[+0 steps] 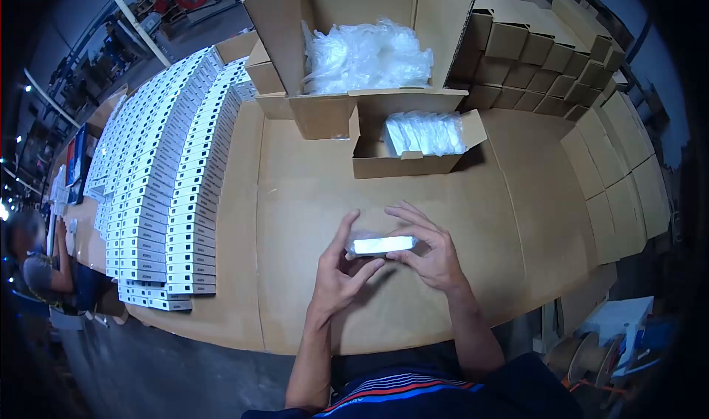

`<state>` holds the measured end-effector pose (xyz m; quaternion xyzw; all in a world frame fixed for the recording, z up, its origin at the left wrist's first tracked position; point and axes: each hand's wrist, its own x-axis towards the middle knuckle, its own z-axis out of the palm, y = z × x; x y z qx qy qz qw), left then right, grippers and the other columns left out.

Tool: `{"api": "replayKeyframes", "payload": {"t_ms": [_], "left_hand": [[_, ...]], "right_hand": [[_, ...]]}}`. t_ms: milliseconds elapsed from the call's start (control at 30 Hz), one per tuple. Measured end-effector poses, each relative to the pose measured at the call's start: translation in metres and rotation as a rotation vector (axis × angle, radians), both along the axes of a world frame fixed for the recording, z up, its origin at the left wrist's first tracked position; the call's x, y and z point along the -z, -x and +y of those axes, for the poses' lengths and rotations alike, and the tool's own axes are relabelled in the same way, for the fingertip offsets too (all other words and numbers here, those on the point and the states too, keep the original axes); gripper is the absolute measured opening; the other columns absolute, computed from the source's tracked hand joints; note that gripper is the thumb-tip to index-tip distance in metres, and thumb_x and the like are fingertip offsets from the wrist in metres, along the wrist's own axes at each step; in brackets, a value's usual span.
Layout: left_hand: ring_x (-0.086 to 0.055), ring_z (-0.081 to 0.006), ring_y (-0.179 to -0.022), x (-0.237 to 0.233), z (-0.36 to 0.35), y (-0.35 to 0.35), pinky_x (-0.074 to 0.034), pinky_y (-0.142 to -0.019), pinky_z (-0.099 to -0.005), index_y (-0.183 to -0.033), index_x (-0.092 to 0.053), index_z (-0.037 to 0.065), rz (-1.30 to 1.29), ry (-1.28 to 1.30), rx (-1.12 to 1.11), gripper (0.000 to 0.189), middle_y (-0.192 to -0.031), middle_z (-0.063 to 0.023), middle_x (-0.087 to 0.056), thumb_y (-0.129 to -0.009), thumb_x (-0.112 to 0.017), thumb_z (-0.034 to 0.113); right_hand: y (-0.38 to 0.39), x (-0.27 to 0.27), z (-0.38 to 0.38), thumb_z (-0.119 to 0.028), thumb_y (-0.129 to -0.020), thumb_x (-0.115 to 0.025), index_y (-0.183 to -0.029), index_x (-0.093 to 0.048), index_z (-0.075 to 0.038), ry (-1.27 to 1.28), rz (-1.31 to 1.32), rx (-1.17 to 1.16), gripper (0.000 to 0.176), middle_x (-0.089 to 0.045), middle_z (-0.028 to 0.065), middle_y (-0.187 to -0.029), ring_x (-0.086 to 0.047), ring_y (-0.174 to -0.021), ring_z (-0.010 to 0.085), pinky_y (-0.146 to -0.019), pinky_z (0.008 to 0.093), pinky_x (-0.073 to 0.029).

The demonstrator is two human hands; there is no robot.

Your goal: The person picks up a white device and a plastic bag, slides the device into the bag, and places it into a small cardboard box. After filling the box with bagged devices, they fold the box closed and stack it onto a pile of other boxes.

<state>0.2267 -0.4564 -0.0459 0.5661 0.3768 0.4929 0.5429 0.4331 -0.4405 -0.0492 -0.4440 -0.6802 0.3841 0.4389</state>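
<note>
A small white box (382,245) in a clear plastic bag is held up between my two hands over the table. My left hand (341,275) grips its left end, thumb below and index finger raised behind. At the right end, the thumb and fingers of my right hand (434,256) curl around the box. Beyond them stands an open cardboard carton (402,168) with a row of plastic-bagged white boxes (425,134) packed inside. Farther back, a larger open cardboard box (321,116) holds a heap of clear plastic bags (369,53).
Long stacks of small white boxes (155,175) cover the left side. Folded brown cartons (532,57) are piled at the back right, more cartons (617,171) along the right edge. A person (55,271) is at the far left. A spool (583,356) sits low at right.
</note>
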Motion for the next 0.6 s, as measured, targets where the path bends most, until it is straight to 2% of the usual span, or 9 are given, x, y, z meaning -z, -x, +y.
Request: {"api": "replayKeyframes", "payload": {"t_ms": [100, 133, 233, 333, 433, 533, 600], "left_hand": [[-0.065, -0.0219, -0.111, 0.017, 0.004, 0.005, -0.055, -0.097, -0.0336, -0.141, -0.054, -0.003, 0.134, -0.055, 0.004, 0.054, -0.119, -0.0121, -0.065, -0.09, -0.074, -0.006], [-0.066, -0.0194, -0.107, 0.01, 0.002, 0.005, -0.056, -0.093, -0.0309, -0.12, -0.065, -0.005, 0.184, -0.059, -0.013, 0.029, -0.114, -0.011, -0.065, -0.092, -0.072, -0.006], [-0.066, -0.0171, -0.103, 0.011, 0.003, 0.006, -0.057, -0.088, -0.0299, -0.116, -0.065, -0.004, 0.135, -0.003, -0.006, 0.024, -0.112, -0.0109, -0.065, -0.093, -0.071, -0.004], [-0.068, -0.0159, -0.096, 0.018, 0.005, 0.004, -0.057, -0.08, -0.0289, -0.114, -0.068, -0.002, 0.002, 0.067, -0.046, 0.024, -0.11, -0.0093, -0.066, -0.092, -0.075, 0.0], [-0.069, -0.0159, -0.094, 0.019, 0.006, 0.009, -0.058, -0.081, -0.0286, -0.112, -0.067, -0.004, 0.13, 0.103, -0.046, 0.02, -0.11, -0.0092, -0.067, -0.094, -0.073, 0.0], [-0.067, -0.0161, -0.099, 0.012, 0.008, 0.009, -0.058, -0.086, -0.0297, -0.116, -0.063, -0.005, 0.124, 0.108, 0.0, 0.021, -0.109, -0.0096, -0.066, -0.096, -0.069, -0.001], [-0.066, -0.0174, -0.105, 0.017, 0.013, 0.01, -0.059, -0.088, -0.0314, -0.122, -0.06, -0.004, 0.086, 0.151, 0.037, 0.027, -0.115, -0.0101, -0.065, -0.097, -0.069, 0.0]], "right_hand": [[0.001, -0.009, -0.004, -0.008, -0.081, -0.084, -0.108, -0.078, -0.006, -0.047, -0.04, -0.02, 0.028, -0.074, 0.0106, -0.125, -0.052, -0.141, 0.0344, -0.115, 0.0453, -0.044], [0.001, -0.011, -0.004, -0.007, -0.081, -0.084, -0.108, -0.077, -0.006, -0.052, -0.042, -0.035, 0.027, -0.074, 0.0102, -0.125, -0.053, -0.14, 0.0341, -0.114, 0.045, -0.044], [-0.002, -0.013, -0.004, -0.006, -0.08, -0.085, -0.109, -0.077, -0.006, 0.026, 0.005, -0.022, 0.03, -0.076, 0.0092, -0.118, -0.06, -0.131, 0.0325, -0.107, 0.044, -0.049], [-0.001, -0.022, -0.003, -0.005, -0.08, -0.084, -0.106, -0.076, -0.005, -0.115, -0.038, 0.014, 0.028, -0.077, 0.0091, -0.103, -0.069, -0.111, 0.0301, -0.093, 0.0422, -0.055], [-0.009, -0.036, 0.007, -0.006, -0.08, -0.084, -0.102, -0.074, -0.003, -0.305, -0.239, -0.104, 0.024, -0.075, 0.0094, -0.096, -0.071, -0.092, 0.0277, -0.08, 0.0403, -0.057], [-0.014, -0.044, 0.011, -0.008, -0.081, -0.083, -0.099, -0.072, -0.002, -0.222, -0.288, -0.181, 0.022, -0.073, 0.0097, -0.096, -0.071, -0.084, 0.0282, -0.074, 0.0395, -0.057], [-0.017, -0.051, 0.014, -0.007, -0.081, -0.083, -0.1, -0.071, -0.001, -0.212, -0.336, -0.209, 0.023, -0.072, 0.0103, -0.095, -0.071, -0.082, 0.0271, -0.071, 0.038, -0.058]]}}
